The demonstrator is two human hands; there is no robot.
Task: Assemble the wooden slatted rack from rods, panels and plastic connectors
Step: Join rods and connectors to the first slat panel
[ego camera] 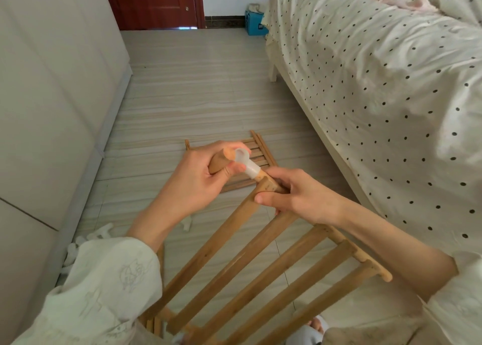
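Note:
A wooden slatted panel tilts up from my lap towards the middle of the view. My right hand grips its top corner. A white plastic connector sits on the rod end at that corner. My left hand is closed around a short wooden rod, whose end lies right beside the connector's open socket. A second slatted panel lies flat on the floor behind my hands, partly hidden by them.
A bed with a dotted cover fills the right side. A pale wardrobe runs along the left. Several white connectors lie on the floor by the wardrobe, one under my left wrist. A blue box stands at the back.

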